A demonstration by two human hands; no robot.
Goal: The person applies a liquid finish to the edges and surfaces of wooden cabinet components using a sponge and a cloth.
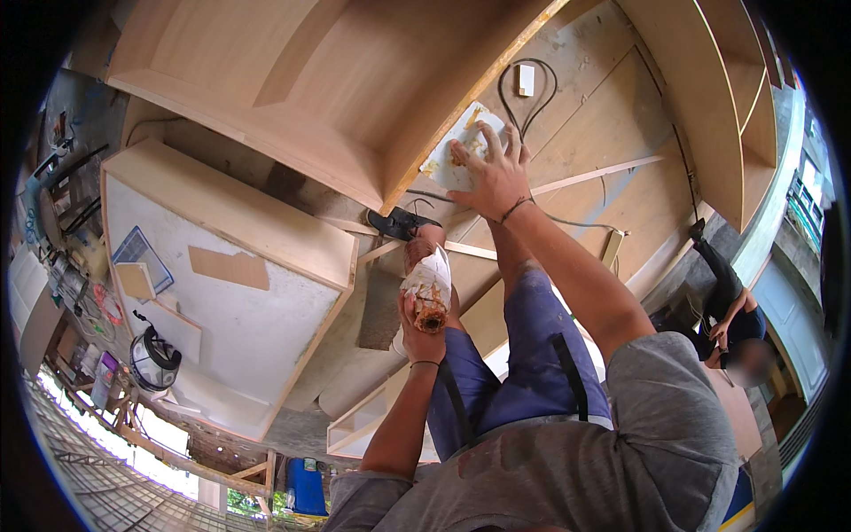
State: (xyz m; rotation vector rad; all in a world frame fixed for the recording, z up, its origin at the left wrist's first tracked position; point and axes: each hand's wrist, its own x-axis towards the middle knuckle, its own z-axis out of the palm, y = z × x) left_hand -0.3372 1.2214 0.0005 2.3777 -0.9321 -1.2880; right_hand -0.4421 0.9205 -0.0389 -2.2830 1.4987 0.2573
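Observation:
My left hand (pixel 420 339) is closed around a cylinder-shaped container (pixel 430 288). It has a torn white wrapping and a brown, crusted round end pointing toward me; its exact kind does not show. Farther ahead, my right hand (pixel 498 177) is open, fingers spread. It hovers over or rests on a white, flat piece (pixel 470 124) smeared with orange-brown stains; contact is hard to judge. That piece lies beside the edge of a large wooden cabinet frame (pixel 390 173).
At left stands a white-topped wooden cabinet (pixel 239 310) bearing a helmet (pixel 154 359) and a blue-framed tray (pixel 144 257). A black cable (pixel 502 89) loops on the boards near a small white block (pixel 526 80). Wooden shelving (pixel 709 106) stands right; another person (pixel 731 310) sits beyond.

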